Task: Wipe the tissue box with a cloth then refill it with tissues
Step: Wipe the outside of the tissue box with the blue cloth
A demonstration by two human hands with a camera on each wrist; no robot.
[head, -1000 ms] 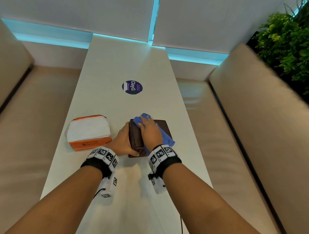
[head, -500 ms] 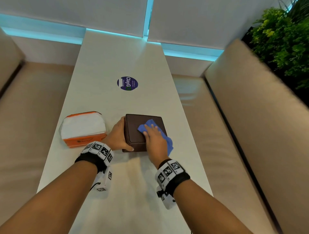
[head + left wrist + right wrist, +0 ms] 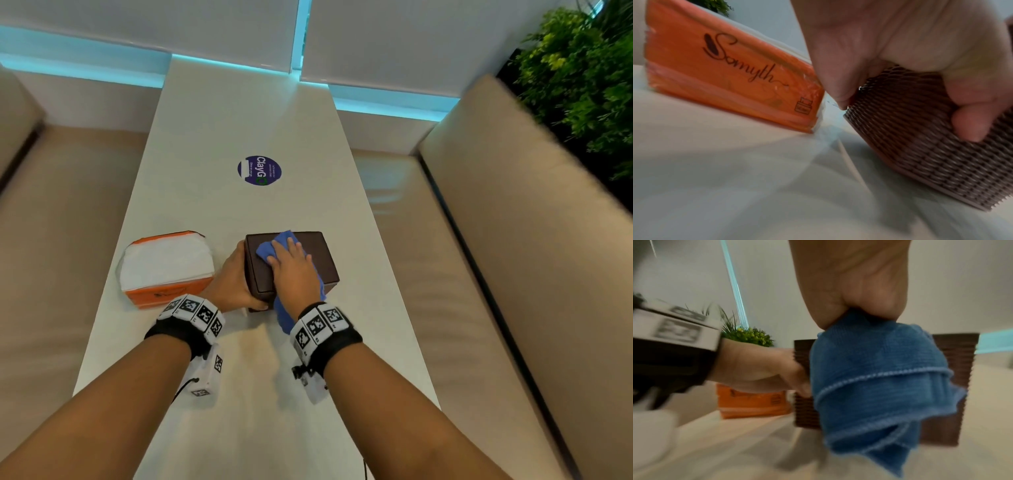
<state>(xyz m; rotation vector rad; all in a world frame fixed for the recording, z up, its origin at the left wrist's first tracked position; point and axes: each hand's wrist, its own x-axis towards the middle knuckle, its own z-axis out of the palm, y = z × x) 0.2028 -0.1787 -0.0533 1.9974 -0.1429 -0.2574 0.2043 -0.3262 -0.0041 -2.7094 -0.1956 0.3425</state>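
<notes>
**Cloth Pressed Flat on the Brown Box**

Lying flat on top of the brown tissue box (image 3: 310, 260), the right hand (image 3: 294, 270) pressed the blue cloth (image 3: 269, 247) against the lid with its fingers straight and spread. The cloth reached past the fingertips toward the far left corner of the lid and hung down over the near side of the box below the wrist. The left hand (image 3: 236, 277) gripped the box from its left side, thumb curled onto the near face. The box stood on the pale table (image 3: 219, 130), with the orange tissue pack (image 3: 166, 270) just beside the left hand.

The head view showed the smooth lid and a round purple sticker (image 3: 259, 170) farther up the table. Only the left wrist view (image 3: 906, 133) revealed the woven texture of the box wall, the thumb (image 3: 972, 116) pressed into it, and the script "Somyth" on the pack (image 3: 731, 68). The right wrist view showed the cloth (image 3: 875, 386) folded in layers with a stitched edge, draped across the box front (image 3: 953, 363).
</notes>
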